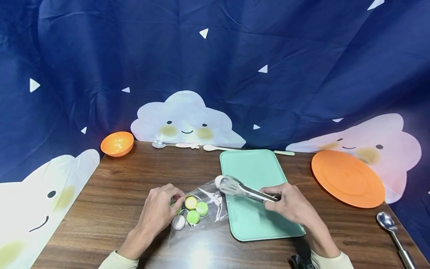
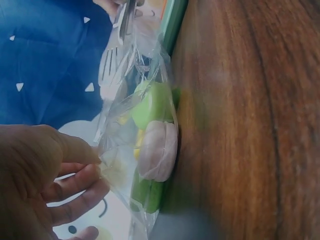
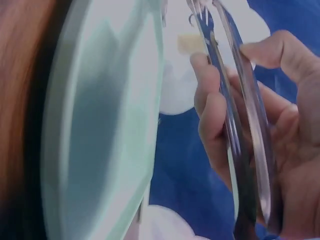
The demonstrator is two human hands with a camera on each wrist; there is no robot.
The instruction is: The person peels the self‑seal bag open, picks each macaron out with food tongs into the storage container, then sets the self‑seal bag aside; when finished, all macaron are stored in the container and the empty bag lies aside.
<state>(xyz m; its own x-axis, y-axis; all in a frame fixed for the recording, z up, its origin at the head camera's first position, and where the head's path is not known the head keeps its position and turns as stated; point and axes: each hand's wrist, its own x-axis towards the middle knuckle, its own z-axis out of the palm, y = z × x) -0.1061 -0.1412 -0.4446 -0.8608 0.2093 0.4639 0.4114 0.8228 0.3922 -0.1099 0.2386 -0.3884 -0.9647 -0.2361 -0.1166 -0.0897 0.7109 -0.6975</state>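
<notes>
A clear plastic bag (image 1: 215, 203) lies on the table with several macarons in it: green (image 1: 193, 217), yellow (image 1: 191, 203) and a pale pinkish one (image 2: 159, 151). My left hand (image 1: 161, 205) pinches the bag's edge between thumb and fingers, beside the macarons. Metal tongs (image 3: 250, 125) are gripped in my right hand (image 1: 290, 203), thumb on one arm and fingers round the other. The slotted tong head reaches left past the green tray's edge, over the bag's mouth. A white round piece (image 1: 219, 181) shows at the tong tips, partly covered by them.
The mint-green tray (image 1: 258, 168) lies under my right hand. An orange bowl (image 1: 117, 144) stands at the back left, an orange plate (image 1: 347, 179) at the right. A metal scoop (image 1: 387, 222) lies at the right edge. Along the back edge are a spoon (image 1: 159, 144) and other utensils.
</notes>
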